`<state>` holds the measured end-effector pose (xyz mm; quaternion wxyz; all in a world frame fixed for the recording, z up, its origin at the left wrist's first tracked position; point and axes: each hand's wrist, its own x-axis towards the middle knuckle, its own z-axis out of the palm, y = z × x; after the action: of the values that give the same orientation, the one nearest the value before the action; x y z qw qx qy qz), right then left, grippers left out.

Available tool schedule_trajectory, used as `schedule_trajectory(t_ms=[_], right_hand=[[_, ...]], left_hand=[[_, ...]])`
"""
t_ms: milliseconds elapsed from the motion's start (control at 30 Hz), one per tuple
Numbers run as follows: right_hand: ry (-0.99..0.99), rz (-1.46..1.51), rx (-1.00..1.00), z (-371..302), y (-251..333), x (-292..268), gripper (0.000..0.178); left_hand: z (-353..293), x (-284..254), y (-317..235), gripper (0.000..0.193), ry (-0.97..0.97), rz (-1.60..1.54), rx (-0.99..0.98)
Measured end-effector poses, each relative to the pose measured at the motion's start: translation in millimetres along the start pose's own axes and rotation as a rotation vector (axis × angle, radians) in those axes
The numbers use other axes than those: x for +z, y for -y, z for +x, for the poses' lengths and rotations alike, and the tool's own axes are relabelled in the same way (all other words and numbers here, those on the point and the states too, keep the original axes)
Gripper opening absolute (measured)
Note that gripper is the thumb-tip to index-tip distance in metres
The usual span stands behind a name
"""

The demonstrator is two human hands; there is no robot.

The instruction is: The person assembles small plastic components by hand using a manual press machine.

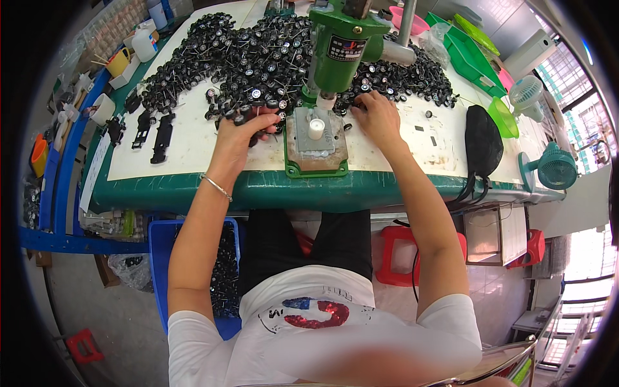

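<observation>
My left hand (240, 134) is closed around several small black toy wheels (240, 120), some on thin metal axles, just left of the press. On the other side, my right hand (377, 121) reaches to the near edge of a big heap of black wheels on axles (271, 55). Its fingers are curled together, and whatever is between them is hidden. Between both hands stands a green bench press (338, 61). A white round post (316, 129) rises from the grey plate (304, 143) on its base, under the ram.
Black toy chassis pieces (164, 138) lie at the left of the table (213, 161). To the right are a black face mask (482, 145), a green bowl (503, 118), a green tray (461, 55) and small fans (556, 166). Below, a blue bin (159, 258) holds dark parts.
</observation>
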<state>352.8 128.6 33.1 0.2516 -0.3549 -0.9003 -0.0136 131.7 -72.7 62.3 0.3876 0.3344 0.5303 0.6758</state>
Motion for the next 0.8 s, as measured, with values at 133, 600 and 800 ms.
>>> schedule_trajectory(t_ms=[133,600,800], right_hand=[[0.043,-0.085,-0.018,-2,6,-4,0.016],[0.222,1.152,0.208,-13,74,-32,0.021],[-0.025,0.735,-0.052,-19,85,-27,0.02]], left_hand=[[-7,4,10,0.023,0.04,-0.045,-0.002],[-5,25,4,0.021,0.061,-0.022,0.064],[-2,32,0,0.023,0.107,-0.022,0.106]])
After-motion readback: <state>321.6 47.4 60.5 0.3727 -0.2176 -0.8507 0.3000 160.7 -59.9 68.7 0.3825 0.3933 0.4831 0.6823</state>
